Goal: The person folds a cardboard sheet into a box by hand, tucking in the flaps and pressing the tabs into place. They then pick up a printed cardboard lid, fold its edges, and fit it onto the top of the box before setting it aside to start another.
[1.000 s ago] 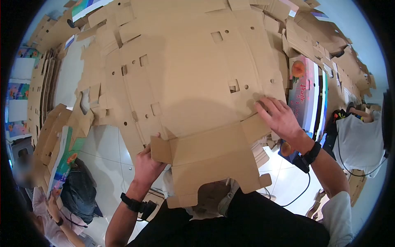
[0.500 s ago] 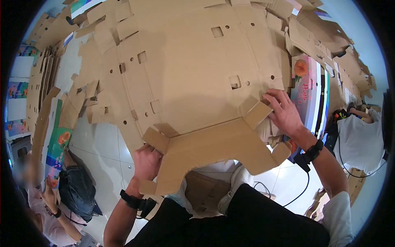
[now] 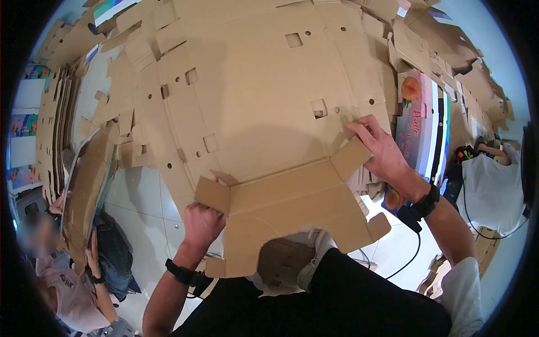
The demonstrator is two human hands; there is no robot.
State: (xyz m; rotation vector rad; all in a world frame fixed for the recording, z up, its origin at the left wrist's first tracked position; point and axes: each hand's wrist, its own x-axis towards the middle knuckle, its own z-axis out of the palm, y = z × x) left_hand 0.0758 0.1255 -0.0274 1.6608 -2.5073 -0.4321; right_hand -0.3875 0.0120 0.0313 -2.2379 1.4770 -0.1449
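A large brown cardboard box blank (image 3: 264, 95) lies in front of me, with square slots and round holes in it. Its near panel (image 3: 292, 202) is bent along a crease toward me and has a wide curved cutout. Small tabs stand up at both ends of that crease. My left hand (image 3: 204, 227) is closed at the left tab (image 3: 212, 194), its fingertips partly hidden behind the cardboard. Beside the right tab (image 3: 351, 159), my right hand (image 3: 386, 151) grips the blank's right edge with bent fingers, thumb and forefinger over the top.
At left, another person (image 3: 73, 292) holds a folded cardboard piece (image 3: 87, 191). Printed boxes (image 3: 412, 123) are stacked at right, near a person in white (image 3: 491, 191). Upright cardboard sheets (image 3: 62, 112) stand at far left. A cable (image 3: 412, 261) hangs from my right wrist strap.
The near panel has tipped further down toward my lap. My right hand has shifted slightly left along the edge. The person at left has turned their cardboard piece, showing its brown inside.
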